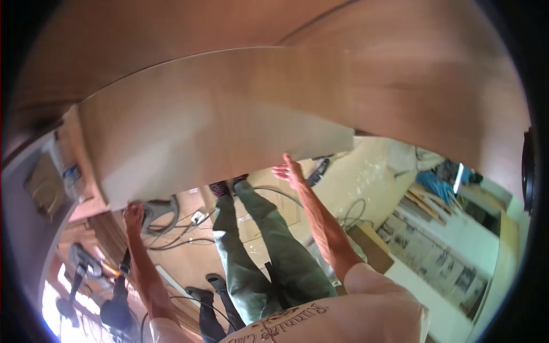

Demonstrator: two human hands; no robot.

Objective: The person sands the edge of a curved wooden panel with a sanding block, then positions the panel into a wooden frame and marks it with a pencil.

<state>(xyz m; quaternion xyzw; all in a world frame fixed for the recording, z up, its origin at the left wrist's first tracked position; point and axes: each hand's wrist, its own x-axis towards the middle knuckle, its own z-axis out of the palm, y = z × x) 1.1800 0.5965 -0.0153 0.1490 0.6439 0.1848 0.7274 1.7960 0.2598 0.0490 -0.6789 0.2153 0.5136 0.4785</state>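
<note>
A wide, pale wooden panel [211,114] spans the view in front of me, its near edge toward my body. At its near left corner my left hand [134,217] is closed on the edge, fingers partly hidden. Further right, my right hand [290,171] is at the near edge with the thumb up against the panel. Its fingers are stretched out to the left, apart from the thumb, and not wrapped round the board. The panel's left end lies beside a wooden upright [86,154].
Black cables [183,237] and a grey curved tool part [163,214] lie on the floor by my feet. Tools stand at lower left, including a dark power tool [83,260]. Another person's dark shoes [200,294] show behind me. Newspaper [429,257] and wood strips [426,206] lie at right.
</note>
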